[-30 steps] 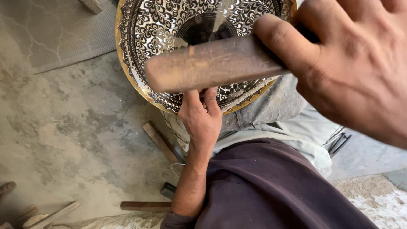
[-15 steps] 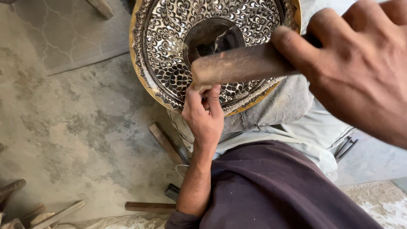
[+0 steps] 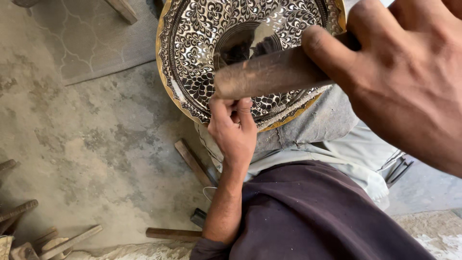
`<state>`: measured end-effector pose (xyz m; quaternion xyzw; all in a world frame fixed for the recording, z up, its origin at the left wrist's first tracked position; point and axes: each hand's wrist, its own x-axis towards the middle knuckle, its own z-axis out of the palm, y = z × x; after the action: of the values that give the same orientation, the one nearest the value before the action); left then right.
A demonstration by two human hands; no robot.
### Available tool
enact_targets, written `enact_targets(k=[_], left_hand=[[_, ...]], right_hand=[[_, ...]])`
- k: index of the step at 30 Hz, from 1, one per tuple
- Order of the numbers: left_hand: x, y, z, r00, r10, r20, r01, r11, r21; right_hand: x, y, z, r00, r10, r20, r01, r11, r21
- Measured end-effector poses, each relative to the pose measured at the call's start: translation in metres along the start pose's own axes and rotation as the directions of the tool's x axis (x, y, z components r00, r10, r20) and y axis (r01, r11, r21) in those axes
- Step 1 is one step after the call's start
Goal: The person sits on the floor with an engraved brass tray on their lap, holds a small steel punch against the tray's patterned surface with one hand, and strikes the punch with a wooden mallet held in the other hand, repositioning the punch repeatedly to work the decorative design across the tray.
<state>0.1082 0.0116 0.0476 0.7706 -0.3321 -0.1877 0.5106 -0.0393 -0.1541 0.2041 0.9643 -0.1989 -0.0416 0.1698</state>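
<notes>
Right hand [image 3: 409,91]: sitting closest to the camera, fingers and thumb curling shut around a wooden handle [image 3: 269,72], knuckles turned up and blurring with nearness. The handle is lying nearly level and crossing over the lower half of the plate; whatever head it may carry is not showing, so its kind cannot be told.

Left hand [image 3: 234,130]: reaching forward from the lap, forearm stretching straight out of a dark sleeve [image 3: 308,216], wrist bending slightly down. Fingertips are pinching together at the plate's near rim, seemingly closing on something small and thin, though what they are gripping is too hidden to say. The pinch is probably steadying a fine point against the metal, directly beneath the handle's end.

Plate [image 3: 192,53]: large, round, engraved with dense leaf pattern in black and silver, scalloped gold rim, a plain shiny centre. It is leaning tilted against the knee, propped on grey cloth [image 3: 317,120], likely to face the work toward the eyes.

Concrete floor [image 3: 86,135]: carrying loose wooden-handled tools, one [image 3: 192,163] lying just beside the left wrist, another [image 3: 173,234] near the bottom edge, more gathering at the bottom-left corner [image 3: 53,240].
</notes>
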Motion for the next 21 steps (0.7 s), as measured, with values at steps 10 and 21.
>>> enact_targets(k=[10,21], left_hand=[[0.007,-0.007,0.003,0.975,0.209,0.077,-0.212,0.977,0.026],[0.007,-0.013,0.005,0.981,0.175,0.083,-0.177,0.984,0.011]], right_hand=[[-0.011,0.019,0.064,0.990,0.075,-0.122,-0.059,0.989,0.133],[0.025,0.011,0.023,0.994,0.105,0.031,-0.107,0.874,0.473]])
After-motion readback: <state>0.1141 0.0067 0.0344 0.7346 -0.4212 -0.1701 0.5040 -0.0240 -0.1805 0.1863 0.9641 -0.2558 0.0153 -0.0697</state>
